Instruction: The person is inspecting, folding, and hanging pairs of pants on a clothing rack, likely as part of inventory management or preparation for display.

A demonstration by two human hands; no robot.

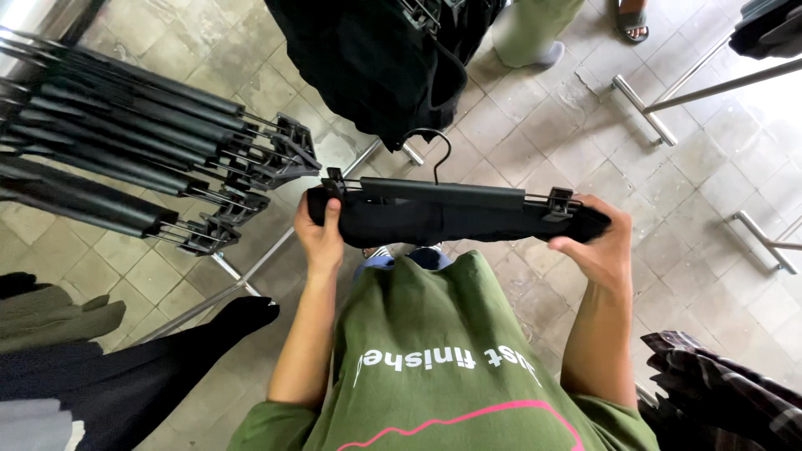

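Note:
I hold a black clip hanger (443, 193) level in front of my chest, with a black garment (455, 224) clamped in its two end clips. My left hand (320, 236) grips the garment's left end, thumb up by the left clip. At the other end, my right hand (595, 245) curls around the garment just under the right clip. The hanger's hook (436, 150) points away from me. Both hands are shut on the garment's ends.
A rack of several black clip hangers (167, 142) juts in from the left. Dark clothing (376, 58) hangs ahead. Metal rail feet (643, 108) stand on the tiled floor. Another person's feet (543, 33) are at the top. A plaid garment (718, 392) lies lower right, dark clothes (83, 376) lower left.

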